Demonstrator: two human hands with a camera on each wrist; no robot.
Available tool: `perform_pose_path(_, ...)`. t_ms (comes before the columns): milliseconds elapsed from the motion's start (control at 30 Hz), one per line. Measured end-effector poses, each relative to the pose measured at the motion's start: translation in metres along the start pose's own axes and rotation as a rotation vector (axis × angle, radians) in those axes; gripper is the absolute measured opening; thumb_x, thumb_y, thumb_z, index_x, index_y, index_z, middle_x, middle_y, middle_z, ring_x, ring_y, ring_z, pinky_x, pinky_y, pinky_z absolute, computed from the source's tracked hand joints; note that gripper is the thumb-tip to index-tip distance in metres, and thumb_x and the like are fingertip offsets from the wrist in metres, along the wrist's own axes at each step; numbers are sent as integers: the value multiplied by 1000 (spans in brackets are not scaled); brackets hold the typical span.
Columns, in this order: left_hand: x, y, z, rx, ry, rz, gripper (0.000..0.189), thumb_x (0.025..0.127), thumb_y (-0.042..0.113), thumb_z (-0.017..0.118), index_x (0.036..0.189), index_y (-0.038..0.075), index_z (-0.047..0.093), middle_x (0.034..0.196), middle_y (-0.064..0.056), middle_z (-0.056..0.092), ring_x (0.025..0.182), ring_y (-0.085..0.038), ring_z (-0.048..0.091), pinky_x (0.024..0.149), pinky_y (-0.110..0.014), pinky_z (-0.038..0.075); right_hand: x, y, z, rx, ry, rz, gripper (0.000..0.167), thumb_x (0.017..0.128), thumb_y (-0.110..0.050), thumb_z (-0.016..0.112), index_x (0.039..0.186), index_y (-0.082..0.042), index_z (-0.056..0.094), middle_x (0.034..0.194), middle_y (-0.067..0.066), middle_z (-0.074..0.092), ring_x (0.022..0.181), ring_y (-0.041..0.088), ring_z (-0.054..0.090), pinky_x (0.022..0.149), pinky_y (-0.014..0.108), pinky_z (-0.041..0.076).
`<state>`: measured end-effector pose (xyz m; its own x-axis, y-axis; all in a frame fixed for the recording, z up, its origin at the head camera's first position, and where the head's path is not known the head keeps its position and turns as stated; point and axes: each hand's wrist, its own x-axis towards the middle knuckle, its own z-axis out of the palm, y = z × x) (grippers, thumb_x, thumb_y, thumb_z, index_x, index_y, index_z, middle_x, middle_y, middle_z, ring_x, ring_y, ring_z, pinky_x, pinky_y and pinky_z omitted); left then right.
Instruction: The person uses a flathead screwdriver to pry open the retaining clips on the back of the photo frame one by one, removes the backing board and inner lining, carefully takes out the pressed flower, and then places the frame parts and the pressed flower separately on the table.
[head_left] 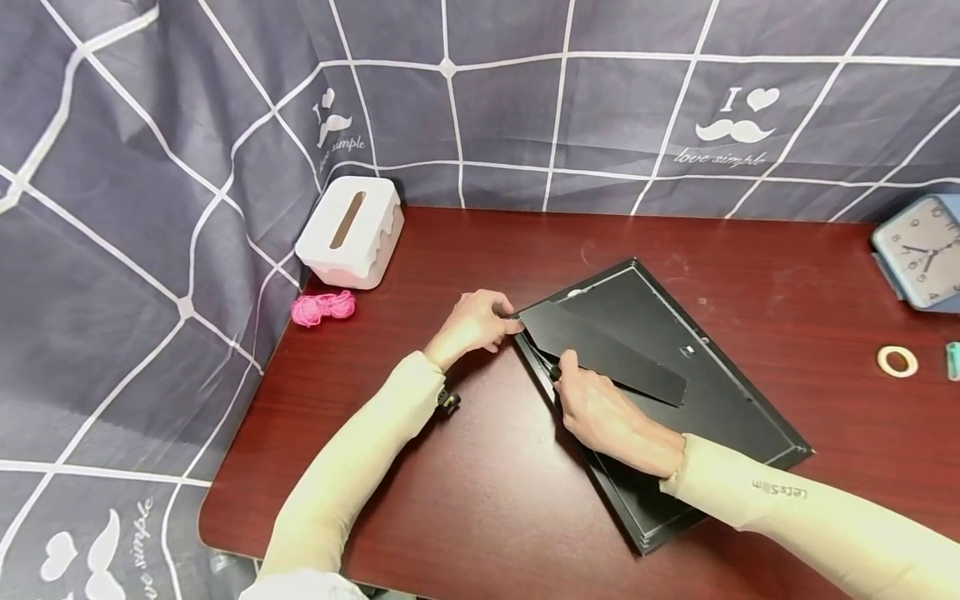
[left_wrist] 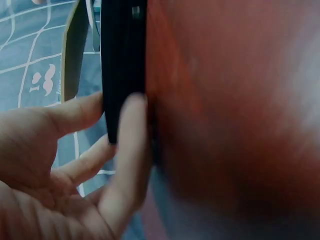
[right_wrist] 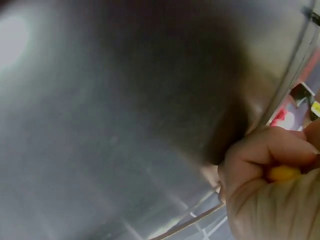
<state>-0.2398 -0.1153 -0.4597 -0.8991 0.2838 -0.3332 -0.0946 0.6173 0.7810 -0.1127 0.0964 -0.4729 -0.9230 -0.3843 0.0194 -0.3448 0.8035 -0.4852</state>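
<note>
A black picture frame [head_left: 720, 375] lies back side up and turned at an angle on the table, its stand flap [head_left: 607, 350] raised a little from the backing. My left hand [head_left: 474, 323] pinches the frame's left corner; the left wrist view shows the fingers [left_wrist: 132, 150] on both sides of the frame's dark edge [left_wrist: 125, 60]. Above the frame's near left side, my right hand [head_left: 600, 412] curls round a small tool with a yellow handle [right_wrist: 283, 173], mostly hidden in the fist. Its dark end shows by the flap's lower edge.
On the dark red table [head_left: 480, 500] stand a white tissue box [head_left: 351, 229] and pink yarn [head_left: 322, 308] at the left. A blue clock [head_left: 921, 254], a roll of tape [head_left: 897, 362] and a green item [head_left: 952, 361] are at the right. A grey curtain [head_left: 510, 108] hangs behind.
</note>
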Motion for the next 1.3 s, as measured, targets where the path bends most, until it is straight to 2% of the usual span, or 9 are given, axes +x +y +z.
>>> perform_pose_path(100, 4, 2, -5, 165, 31, 47, 24, 93, 23, 85, 114, 11, 80, 88, -8, 83, 64, -12, 76, 74, -23, 64, -1, 5, 4, 8, -17, 25, 18, 111, -10, 50, 100, -10, 36, 67, 3, 57, 58, 18, 57, 50, 32, 44)
perform_pose_path(167, 6, 2, -5, 179, 34, 68, 21, 93, 21, 85, 111, 12, 83, 93, -6, 84, 65, -11, 75, 72, -20, 60, -4, 14, 10, 8, -14, 25, 17, 112, -13, 51, 102, -9, 37, 69, 3, 58, 60, 19, 59, 52, 34, 47)
perform_pose_path(300, 10, 0, -6, 134, 21, 76, 17, 91, 16, 87, 107, 11, 86, 106, -8, 84, 70, -11, 77, 63, -19, 63, -11, 37, 21, -2, 36, 10, 15, 112, -21, 52, 110, -11, 42, 72, 0, 61, 63, 18, 62, 54, 32, 48)
perform_pose_path(433, 8, -3, -10, 80, -2, 33, 18, 88, 14, 91, 105, 9, 87, 104, -11, 85, 73, -14, 81, 75, -25, 69, -12, 53, 17, 26, 65, 6, 16, 114, -25, 54, 120, -12, 46, 73, -4, 61, 65, 13, 61, 56, 28, 49)
perform_pose_path(567, 3, -7, -12, -10, -27, -17, 19, 86, 11, 92, 103, 6, 86, 111, -16, 82, 76, -20, 84, 82, -30, 71, -5, 66, 8, 82, 101, 20, 19, 113, -25, 57, 123, -12, 49, 79, -4, 65, 68, 11, 62, 61, 30, 51)
perform_pose_path(767, -13, -13, -7, -58, -73, -26, 14, 86, 12, 91, 96, 5, 85, 110, -17, 81, 75, -20, 84, 79, -30, 71, 7, 81, -7, 131, 140, 67, 18, 112, -28, 60, 119, -14, 52, 85, -2, 71, 72, 12, 61, 64, 28, 47)
perform_pose_path(1000, -40, -22, 0, -77, -124, -41, 12, 86, 14, 90, 85, 7, 80, 99, -11, 80, 70, -20, 83, 78, -30, 71, 12, 70, -31, 294, 45, 189, 26, 111, -35, 58, 119, -11, 57, 82, 4, 60, 74, 21, 55, 63, 30, 40)
perform_pose_path(1200, -61, -27, 8, -89, -294, -77, 18, 88, 12, 91, 84, 7, 74, 83, -6, 78, 64, -17, 80, 75, -32, 71, 14, 61, -39, 286, 0, 307, 29, 109, -39, 57, 117, -12, 60, 88, 4, 63, 83, 21, 59, 70, 30, 42)
perform_pose_path(1300, -70, -30, 13, -109, -352, -87, 19, 88, 11, 90, 86, 6, 72, 80, -6, 77, 65, -18, 81, 81, -32, 71, 13, 55, -42, 277, -24, 325, 31, 109, -40, 57, 115, -10, 62, 88, 6, 63, 83, 23, 59, 71, 32, 42)
